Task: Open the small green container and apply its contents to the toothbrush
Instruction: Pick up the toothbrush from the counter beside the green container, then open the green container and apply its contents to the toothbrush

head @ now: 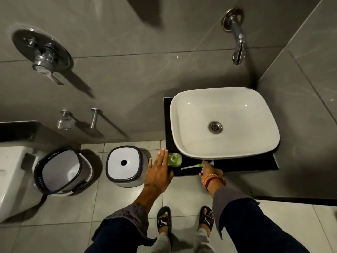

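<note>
On the black bench at six o'clock of the white sink, we see the small green container with the toothbrush at its three o'clock. Our left hand lies flat, fingers spread wide, just beside the container at its nine o'clock. Our right hand reaches down onto the toothbrush's head end, and we cannot tell whether it grips.

The small container and toothbrush are pale green on a black worktop. The basin is white, the wall tiles grey. A red-and-orange thread band circles the right wrist.
</note>
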Action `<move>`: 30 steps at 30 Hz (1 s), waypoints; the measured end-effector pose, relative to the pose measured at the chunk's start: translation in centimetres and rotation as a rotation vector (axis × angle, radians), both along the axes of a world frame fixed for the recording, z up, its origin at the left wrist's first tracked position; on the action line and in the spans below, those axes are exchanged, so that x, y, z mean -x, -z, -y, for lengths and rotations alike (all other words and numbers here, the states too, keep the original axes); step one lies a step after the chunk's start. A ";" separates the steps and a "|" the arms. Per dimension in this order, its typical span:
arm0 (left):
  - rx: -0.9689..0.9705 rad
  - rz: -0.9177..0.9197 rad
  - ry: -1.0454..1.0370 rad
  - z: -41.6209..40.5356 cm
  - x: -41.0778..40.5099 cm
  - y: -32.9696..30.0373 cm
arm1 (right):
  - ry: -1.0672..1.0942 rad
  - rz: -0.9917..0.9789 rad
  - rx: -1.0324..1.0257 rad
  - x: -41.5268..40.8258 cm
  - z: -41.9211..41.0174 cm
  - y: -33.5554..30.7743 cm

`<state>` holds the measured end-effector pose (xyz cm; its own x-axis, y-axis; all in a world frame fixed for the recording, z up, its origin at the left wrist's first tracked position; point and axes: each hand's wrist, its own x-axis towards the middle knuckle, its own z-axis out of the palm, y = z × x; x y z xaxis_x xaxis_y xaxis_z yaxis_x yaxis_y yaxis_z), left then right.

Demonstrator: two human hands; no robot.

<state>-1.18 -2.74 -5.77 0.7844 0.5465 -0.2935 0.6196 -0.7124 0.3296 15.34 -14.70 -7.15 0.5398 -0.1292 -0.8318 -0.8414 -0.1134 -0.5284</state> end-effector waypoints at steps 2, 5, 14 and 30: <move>-0.009 -0.006 0.012 -0.2 0.1 0.0 | 0.049 0.006 0.010 0.2 0.4 0.1; -0.008 -0.017 0.032 -0.2 0.1 -0.1 | 0.115 0.037 -0.055 0.8 1.6 -0.6; -0.023 0.012 0.043 -0.2 0.6 0.1 | -0.045 0.586 -0.135 3.5 2.1 -7.3; 0.019 0.046 -0.004 0.1 0.4 0.1 | -0.757 0.978 0.035 6.3 -3.5 -6.0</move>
